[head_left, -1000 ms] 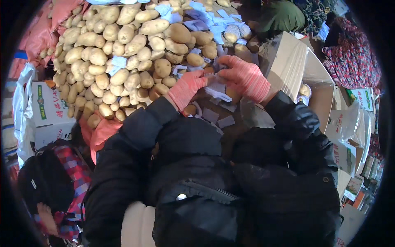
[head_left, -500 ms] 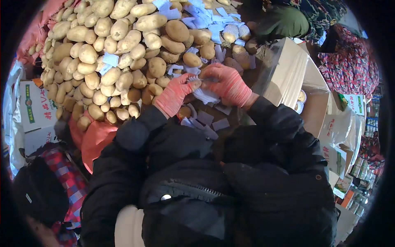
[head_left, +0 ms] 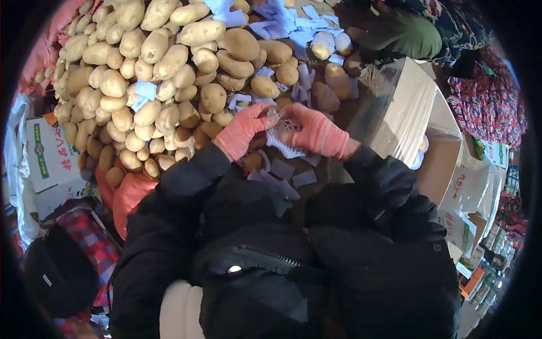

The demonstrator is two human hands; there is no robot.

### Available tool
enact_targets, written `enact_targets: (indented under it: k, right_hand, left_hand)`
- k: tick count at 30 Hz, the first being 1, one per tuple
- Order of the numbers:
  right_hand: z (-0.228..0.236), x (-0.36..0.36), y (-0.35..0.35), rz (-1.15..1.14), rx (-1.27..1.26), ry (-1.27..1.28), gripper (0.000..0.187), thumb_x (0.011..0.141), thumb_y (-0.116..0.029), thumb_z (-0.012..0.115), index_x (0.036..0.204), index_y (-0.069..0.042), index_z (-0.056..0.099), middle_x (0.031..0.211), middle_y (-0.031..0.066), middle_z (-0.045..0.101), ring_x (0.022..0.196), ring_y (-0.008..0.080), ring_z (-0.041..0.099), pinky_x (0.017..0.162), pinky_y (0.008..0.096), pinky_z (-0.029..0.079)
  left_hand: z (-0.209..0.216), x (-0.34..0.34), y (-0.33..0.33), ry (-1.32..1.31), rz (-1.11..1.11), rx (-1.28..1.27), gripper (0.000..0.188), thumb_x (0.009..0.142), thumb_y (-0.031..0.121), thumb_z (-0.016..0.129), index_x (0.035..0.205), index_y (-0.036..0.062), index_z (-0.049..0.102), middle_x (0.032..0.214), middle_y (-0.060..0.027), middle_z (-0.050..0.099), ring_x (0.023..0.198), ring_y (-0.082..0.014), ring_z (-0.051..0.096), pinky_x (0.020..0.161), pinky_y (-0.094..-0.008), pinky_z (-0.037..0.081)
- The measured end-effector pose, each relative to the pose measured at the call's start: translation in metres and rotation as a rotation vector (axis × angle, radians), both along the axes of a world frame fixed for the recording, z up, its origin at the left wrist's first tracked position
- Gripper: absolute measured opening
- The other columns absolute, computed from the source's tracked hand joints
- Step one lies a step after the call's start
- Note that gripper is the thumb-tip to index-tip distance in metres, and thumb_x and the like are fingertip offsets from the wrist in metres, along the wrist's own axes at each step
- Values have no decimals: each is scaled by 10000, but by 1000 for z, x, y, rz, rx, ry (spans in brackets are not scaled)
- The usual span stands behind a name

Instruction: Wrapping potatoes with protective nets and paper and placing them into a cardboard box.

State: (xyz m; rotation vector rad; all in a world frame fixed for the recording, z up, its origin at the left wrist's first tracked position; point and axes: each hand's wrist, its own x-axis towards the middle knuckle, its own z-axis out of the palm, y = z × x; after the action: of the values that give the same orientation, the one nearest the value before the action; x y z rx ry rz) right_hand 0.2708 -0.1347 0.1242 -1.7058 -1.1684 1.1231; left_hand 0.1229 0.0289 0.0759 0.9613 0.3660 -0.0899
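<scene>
Fingers [head_left: 259,108] of the left hand [head_left: 241,134] and right hand [head_left: 319,134] pinch a foam net [head_left: 276,139], apparently opening it; next calls for spreading its mouth.

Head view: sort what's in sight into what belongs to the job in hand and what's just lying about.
Seemingly part of the job:
- net, at the left hand and right hand
- loose nets
- heaped potatoes
- netted potatoes
- open carton, right

Seemingly just lying about:
- white carton, left
- red sack, beside the heap
</scene>
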Motion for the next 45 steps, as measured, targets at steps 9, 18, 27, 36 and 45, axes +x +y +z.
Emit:
enact_targets:
  k: [9, 18, 27, 36, 45]
  right_hand:
    - [-7, 38, -19, -285, 94, 317, 501, 903, 68, 548, 1384, -68, 521, 1266, 22, 605, 1130, 106, 565, 974, 276, 457]
    - [16, 38, -21, -514, 322, -597, 507, 846, -156, 720, 1321, -78, 559, 1119, 138, 665, 1018, 270, 633, 907, 342, 502]
    - [97, 15, -109, -626, 643, 541, 671, 848, -296, 735, 1403, -81, 425, 1215, 111, 616, 1156, 262, 599, 885, 415, 547]
    - [128, -38, -225, -630, 634, 739, 706, 810, -308, 757, 1398, -66, 449, 1196, 127, 632, 1115, 242, 618, 856, 354, 539]
    - [123, -19, -255, -986, 517, 565, 415, 917, -214, 672, 1280, -75, 528, 1088, 62, 643, 986, 156, 610, 900, 302, 498]
  left_hand:
    - [-33, 140, 142, 153, -463, 2452, 800, 669, 249, 795, 1403, 219, 477, 1515, -51, 389, 1340, -317, 412, 1094, -526, 313]
    - [-31, 115, 91, 115, 382, 134, 486, 905, 332, 623, 1296, 67, 507, 1241, -98, 591, 1084, -276, 601, 887, -428, 536]
    - [120, 57, -77, -96, -184, -430, 646, 988, 571, 400, 1345, 47, 527, 1340, -158, 572, 1248, -310, 527, 1037, -490, 417]
    - [147, 48, -158, -141, 124, -109, 256, 955, 155, 555, 1189, 55, 579, 1105, -68, 652, 1025, -204, 621, 875, -354, 506]
    - [179, 39, -250, -1018, 33, 1299, 403, 639, 21, 774, 1008, 46, 614, 995, -93, 596, 898, -286, 580, 804, -346, 482]
